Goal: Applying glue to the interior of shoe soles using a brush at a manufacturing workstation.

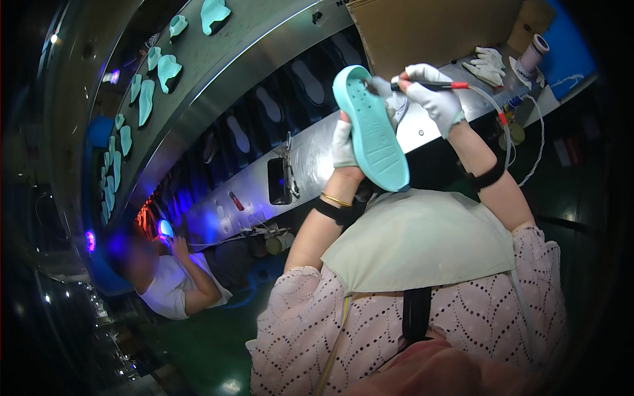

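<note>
My left hand point(344, 144), in a white glove with bare fingertips, grips a teal shoe sole point(376, 137) by its left edge. The sole is tilted up, its inner face with small holes and moulded lines showing. My right hand point(436, 105), gloved alike, is closed around the dark handle of a brush point(441, 86). From the handle's red-banded rear end runs a thin hose point(492, 102). The brush's blurred tip is at the sole's upper part; whether it touches I cannot tell.
Before me runs a metal bench point(317, 155) with a dark phone point(279, 181); behind it stand racked soles point(269, 105). Teal pieces point(146, 102) lie on a conveyor point(198, 59). Right are a cardboard box point(429, 33), spare gloves point(487, 66) and a thread cone point(533, 53). A co-worker point(175, 284) sits left.
</note>
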Action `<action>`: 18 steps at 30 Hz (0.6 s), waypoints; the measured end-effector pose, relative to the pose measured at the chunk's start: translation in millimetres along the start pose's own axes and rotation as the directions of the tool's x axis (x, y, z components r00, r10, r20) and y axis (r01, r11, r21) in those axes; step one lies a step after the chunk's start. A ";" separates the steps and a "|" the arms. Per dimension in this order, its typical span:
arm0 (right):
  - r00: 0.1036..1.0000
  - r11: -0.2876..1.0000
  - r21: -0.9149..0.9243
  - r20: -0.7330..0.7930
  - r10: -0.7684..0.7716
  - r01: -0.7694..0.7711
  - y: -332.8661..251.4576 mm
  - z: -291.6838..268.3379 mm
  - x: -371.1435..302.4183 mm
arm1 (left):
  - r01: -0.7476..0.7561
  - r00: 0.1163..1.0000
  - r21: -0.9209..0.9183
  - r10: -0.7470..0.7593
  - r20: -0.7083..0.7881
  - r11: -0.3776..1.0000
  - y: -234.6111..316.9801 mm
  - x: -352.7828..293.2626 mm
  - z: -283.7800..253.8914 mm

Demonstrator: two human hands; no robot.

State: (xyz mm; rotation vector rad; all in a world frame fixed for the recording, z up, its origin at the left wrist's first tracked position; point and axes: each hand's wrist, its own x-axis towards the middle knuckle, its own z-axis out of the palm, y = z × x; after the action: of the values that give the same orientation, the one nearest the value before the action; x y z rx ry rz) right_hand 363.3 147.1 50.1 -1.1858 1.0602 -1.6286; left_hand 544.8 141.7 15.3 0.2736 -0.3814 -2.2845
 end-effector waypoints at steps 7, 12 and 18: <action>0.965 0.990 -0.131 0.262 -0.019 0.055 -7.5 15.3 -7.7 | -0.046 0.993 0.146 0.062 -0.104 0.988 -24.2 13.5 -13.5; 0.961 0.998 -0.040 0.272 -0.042 0.055 -8.6 10.5 -14.2 | -0.139 0.940 0.194 0.191 -0.284 0.971 -19.1 15.0 -5.7; 0.893 0.929 -0.238 0.418 -0.164 0.282 -8.4 9.2 -32.3 | -0.208 0.890 0.255 0.291 -0.352 0.944 -13.4 22.7 -12.4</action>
State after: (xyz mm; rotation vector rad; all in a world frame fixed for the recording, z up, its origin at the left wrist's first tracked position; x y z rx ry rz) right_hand 377.6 178.6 51.4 -1.8082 0.9469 -1.3422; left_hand 524.5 131.2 -2.7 0.7280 -0.4256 -1.8791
